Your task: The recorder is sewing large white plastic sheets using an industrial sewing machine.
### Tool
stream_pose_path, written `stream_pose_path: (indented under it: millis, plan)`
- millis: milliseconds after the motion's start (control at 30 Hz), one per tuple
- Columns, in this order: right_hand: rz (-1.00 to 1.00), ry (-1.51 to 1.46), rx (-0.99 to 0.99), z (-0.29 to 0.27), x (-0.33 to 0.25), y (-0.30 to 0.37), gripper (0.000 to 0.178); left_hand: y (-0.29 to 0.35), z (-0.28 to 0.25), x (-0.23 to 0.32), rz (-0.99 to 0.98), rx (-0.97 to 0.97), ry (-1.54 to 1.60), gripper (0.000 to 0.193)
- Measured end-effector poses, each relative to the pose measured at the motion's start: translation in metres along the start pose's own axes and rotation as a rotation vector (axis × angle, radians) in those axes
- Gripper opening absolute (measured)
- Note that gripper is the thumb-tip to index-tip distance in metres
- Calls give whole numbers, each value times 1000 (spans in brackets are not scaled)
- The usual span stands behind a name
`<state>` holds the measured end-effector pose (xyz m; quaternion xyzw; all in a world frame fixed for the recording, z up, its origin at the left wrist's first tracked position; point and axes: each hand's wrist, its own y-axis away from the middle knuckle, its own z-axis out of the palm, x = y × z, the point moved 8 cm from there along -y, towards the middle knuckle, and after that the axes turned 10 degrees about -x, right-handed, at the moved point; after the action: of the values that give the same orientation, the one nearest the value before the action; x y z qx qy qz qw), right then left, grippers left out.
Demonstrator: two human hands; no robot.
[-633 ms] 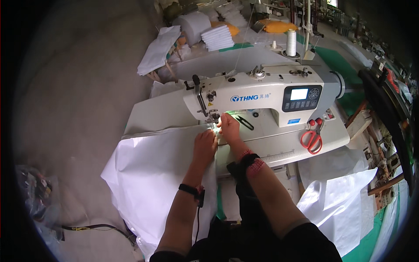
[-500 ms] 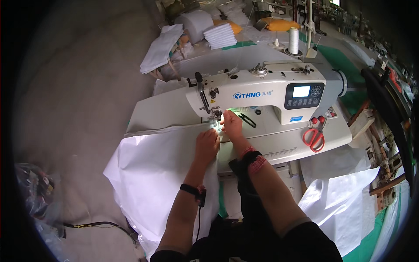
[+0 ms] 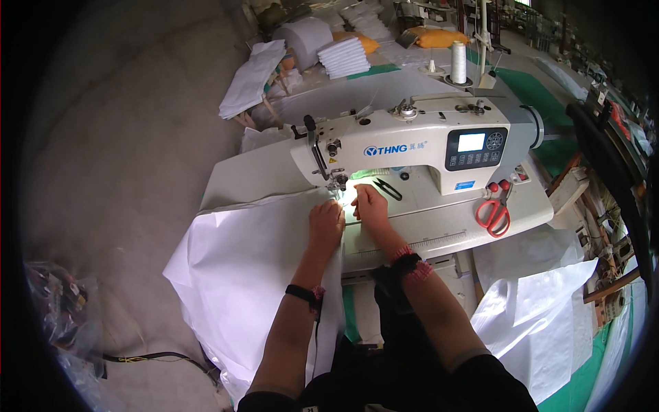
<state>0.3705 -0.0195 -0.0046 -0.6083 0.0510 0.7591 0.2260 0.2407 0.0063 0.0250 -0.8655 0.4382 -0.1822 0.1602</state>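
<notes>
Beside the needle of a white sewing machine (image 3: 405,147), my left hand (image 3: 325,223) presses curled fingers on the right edge of a large white sheet (image 3: 254,261), which looks like woven sack cloth. My fingers close on that edge at the lit presser foot (image 3: 338,196). Just right of the foot, my right hand (image 3: 371,206) is closed with fingers bent in over the machine bed. Whatever it pinches, if anything, is too small to make out. Black thread snips (image 3: 388,189) lie on the bed behind my right hand.
Red-handled scissors (image 3: 493,214) rest on the bed at the right. A white thread cone (image 3: 458,63) stands behind the machine. More white sheets (image 3: 528,323) hang at the lower right. Folded white cloths (image 3: 344,58) and a white roll (image 3: 303,42) lie at the back.
My right hand has dropped from beside the needle head toward me and slightly right, down to the bed. My left hand stays on the white sheet, which has barely moved.
</notes>
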Motion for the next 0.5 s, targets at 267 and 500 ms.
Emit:
stream_pose_path:
  millis: [267,500]
  plan:
    - [13,449,-51,11,-6,115,22,-11,13,-16,10,1,57,9]
    - [292,715,-758,31,67,185,29,82,-48,-21,-167,-75,-78,25]
